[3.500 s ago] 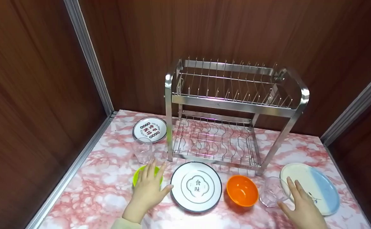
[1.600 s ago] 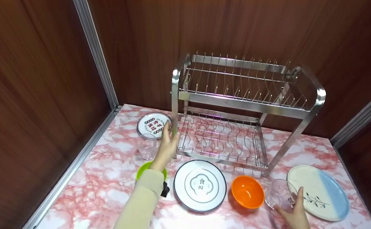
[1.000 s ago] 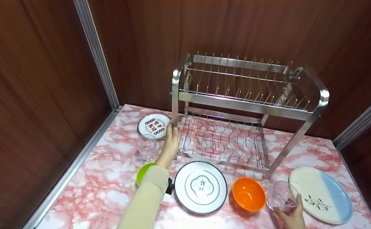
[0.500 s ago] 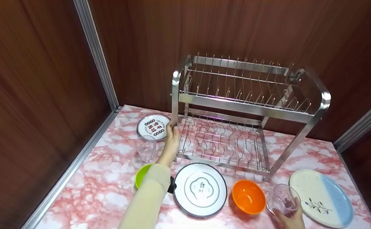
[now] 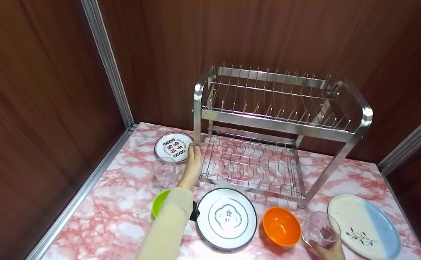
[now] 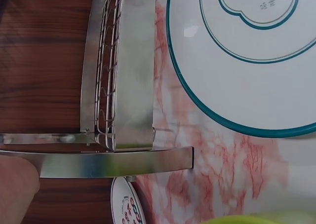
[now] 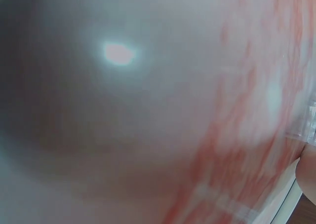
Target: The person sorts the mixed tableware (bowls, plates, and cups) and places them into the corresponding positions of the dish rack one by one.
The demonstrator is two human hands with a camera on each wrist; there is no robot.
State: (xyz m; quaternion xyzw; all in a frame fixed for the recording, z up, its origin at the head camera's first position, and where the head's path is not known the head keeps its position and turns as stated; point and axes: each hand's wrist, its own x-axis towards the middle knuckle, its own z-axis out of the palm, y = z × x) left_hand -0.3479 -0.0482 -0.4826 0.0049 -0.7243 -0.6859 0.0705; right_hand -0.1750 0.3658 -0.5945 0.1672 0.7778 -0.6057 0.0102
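My left hand (image 5: 193, 164) grips the front left post of the metal dish rack (image 5: 275, 124); in the left wrist view, part of that hand (image 6: 17, 189) is against the post (image 6: 118, 165). The rack has two wire tiers. At the lower right, my right hand (image 5: 329, 251) holds a clear cup (image 5: 321, 228) low by its side, with the cup upright on the table. A finger (image 7: 307, 177) and a bit of clear cup show at the right edge of the blurry right wrist view. The left forearm partly covers a green bowl (image 5: 158, 204).
A large white plate (image 5: 210, 227) and an orange bowl (image 5: 282, 226) stand before the rack. An oval cream-and-blue plate (image 5: 364, 227) lies at right. Left of the rack are a small patterned plate (image 5: 172, 146) and another clear cup (image 5: 165, 173). Wooden walls (image 5: 152, 65) enclose the table.
My left hand has moved from over the green bowl up to the rack's post and taken hold of it. My right hand has closed round the clear cup. The view has shifted slightly.
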